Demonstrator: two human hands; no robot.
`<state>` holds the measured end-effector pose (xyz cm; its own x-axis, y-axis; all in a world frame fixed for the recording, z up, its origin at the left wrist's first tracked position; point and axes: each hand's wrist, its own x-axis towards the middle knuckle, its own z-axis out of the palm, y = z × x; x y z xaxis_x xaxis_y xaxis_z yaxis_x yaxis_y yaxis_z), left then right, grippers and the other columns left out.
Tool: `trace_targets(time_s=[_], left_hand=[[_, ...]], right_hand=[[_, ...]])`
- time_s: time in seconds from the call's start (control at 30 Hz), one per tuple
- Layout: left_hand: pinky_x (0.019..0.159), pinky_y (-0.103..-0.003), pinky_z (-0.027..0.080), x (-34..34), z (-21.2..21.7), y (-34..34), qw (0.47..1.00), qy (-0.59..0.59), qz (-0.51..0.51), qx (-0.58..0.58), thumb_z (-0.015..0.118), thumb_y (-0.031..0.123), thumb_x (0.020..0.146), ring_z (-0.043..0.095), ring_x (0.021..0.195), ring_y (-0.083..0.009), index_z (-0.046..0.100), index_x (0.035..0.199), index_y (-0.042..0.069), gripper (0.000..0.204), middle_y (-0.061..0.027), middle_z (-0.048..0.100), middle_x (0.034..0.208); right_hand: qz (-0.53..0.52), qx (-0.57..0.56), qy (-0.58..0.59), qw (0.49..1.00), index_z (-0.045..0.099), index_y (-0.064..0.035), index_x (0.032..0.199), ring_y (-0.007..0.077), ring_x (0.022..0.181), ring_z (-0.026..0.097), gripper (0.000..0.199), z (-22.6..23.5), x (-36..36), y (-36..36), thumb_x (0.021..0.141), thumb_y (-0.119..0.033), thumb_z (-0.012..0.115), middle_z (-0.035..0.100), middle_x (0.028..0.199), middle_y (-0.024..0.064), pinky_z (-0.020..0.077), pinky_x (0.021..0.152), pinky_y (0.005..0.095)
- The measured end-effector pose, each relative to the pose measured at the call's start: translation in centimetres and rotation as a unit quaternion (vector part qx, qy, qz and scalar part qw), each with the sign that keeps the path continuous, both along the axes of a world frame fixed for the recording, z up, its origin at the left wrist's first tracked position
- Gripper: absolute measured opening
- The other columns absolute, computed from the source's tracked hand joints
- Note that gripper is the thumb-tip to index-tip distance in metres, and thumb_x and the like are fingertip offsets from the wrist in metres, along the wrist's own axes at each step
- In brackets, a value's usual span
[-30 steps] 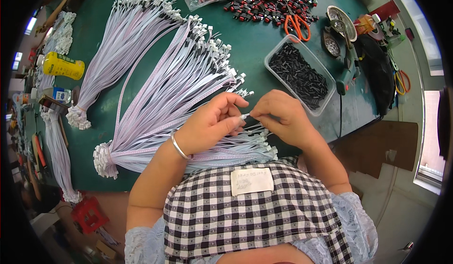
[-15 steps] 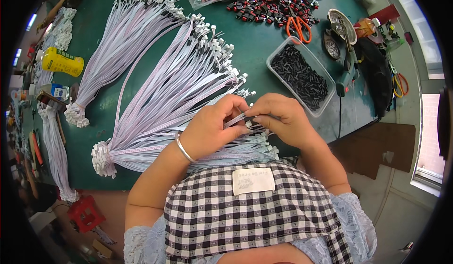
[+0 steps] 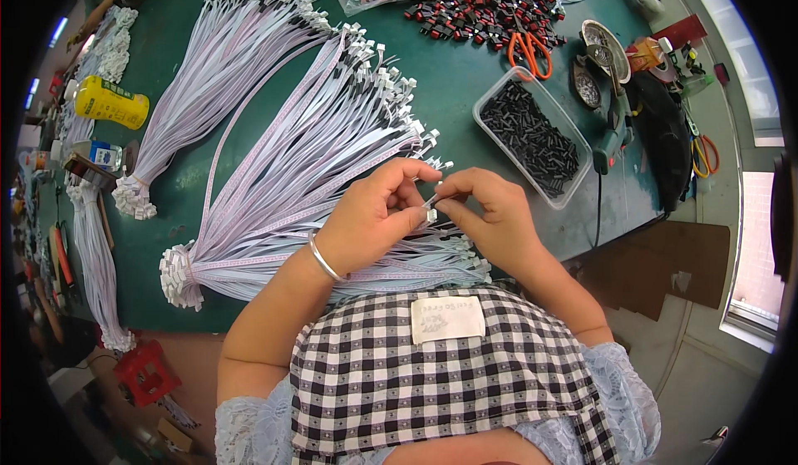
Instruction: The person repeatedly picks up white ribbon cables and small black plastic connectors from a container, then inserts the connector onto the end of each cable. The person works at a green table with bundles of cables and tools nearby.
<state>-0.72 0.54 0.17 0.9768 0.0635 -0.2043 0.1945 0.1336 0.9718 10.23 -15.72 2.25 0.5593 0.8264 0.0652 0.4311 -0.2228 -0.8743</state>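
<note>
My left hand (image 3: 374,216) and my right hand (image 3: 490,216) meet over the near edge of a green table (image 3: 449,74). Together they pinch the white connector end (image 3: 431,210) of one flat ribbon cable. The left wrist wears a silver bangle (image 3: 322,257). Under the hands lies a large fanned bundle of white ribbon cables (image 3: 307,166), tied at its left end. A smaller pile of cables (image 3: 440,257) lies just below the hands. A clear plastic tray of small black parts (image 3: 532,137) stands to the right of my right hand.
A second cable bundle (image 3: 224,74) lies at the back left, a third (image 3: 96,257) hangs along the left edge. A yellow bottle (image 3: 112,103), red-and-black parts (image 3: 490,12), orange scissors (image 3: 532,49) and a green tool (image 3: 611,137) sit around.
Both hands have stayed in place over the cables. The fingers have shifted slightly on the connector end, with the right fingertips now pinching closer to the left.
</note>
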Motion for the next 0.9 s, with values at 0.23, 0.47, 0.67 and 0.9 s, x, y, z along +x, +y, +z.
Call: trace_targets(time_s=[0.23,0.47,0.67,0.9], left_hand=[[0.066,-0.020,0.049,0.2,0.0,-0.3,0.998,-0.023,0.038,0.051,0.058,-0.005,0.084,0.057,0.075,-0.0057,0.053,0.113,0.001,0.030,-0.0013,0.056,0.085],[0.065,-0.020,0.049,0.3,-0.7,-0.8,0.996,-0.023,0.081,0.008,0.061,-0.004,0.081,0.057,0.071,-0.0066,0.058,0.108,0.002,0.028,-0.0015,0.057,0.082],[0.075,-0.022,0.050,0.8,0.3,-0.9,0.997,-0.009,0.034,-0.068,0.058,-0.002,0.086,0.059,0.086,-0.0079,0.049,0.116,0.002,0.031,-0.0034,0.059,0.096],[0.073,-0.023,0.049,1.6,0.1,-0.5,0.999,0.031,0.019,-0.013,0.059,0.003,0.087,0.059,0.085,-0.0082,0.051,0.112,0.003,0.026,-0.0046,0.060,0.096]], right_hand=[[-0.078,0.058,0.185,0.978,0.065,-0.0007,0.097,0.0143,0.077,0.062,0.015,-0.4,-0.4,0.1,0.082,-0.002,0.065,0.064,0.089,0.0068,0.0508,0.068,0.0255],[-0.072,0.048,0.235,0.968,0.064,0.0012,0.098,0.0090,0.074,0.060,0.014,-0.4,0.5,-0.6,0.085,-0.001,0.062,0.062,0.088,0.0042,0.0487,0.063,0.0218],[-0.014,0.012,0.076,0.997,0.062,-0.0017,0.089,0.0155,0.068,0.059,0.009,0.3,1.3,-0.6,0.081,0.000,0.063,0.059,0.080,0.0062,0.0458,0.059,0.0260],[-0.028,-0.006,-0.023,0.999,0.061,-0.0022,0.087,0.0257,0.074,0.059,0.008,0.0,2.0,-0.4,0.080,-0.002,0.063,0.059,0.081,0.0106,0.0465,0.065,0.0326]])
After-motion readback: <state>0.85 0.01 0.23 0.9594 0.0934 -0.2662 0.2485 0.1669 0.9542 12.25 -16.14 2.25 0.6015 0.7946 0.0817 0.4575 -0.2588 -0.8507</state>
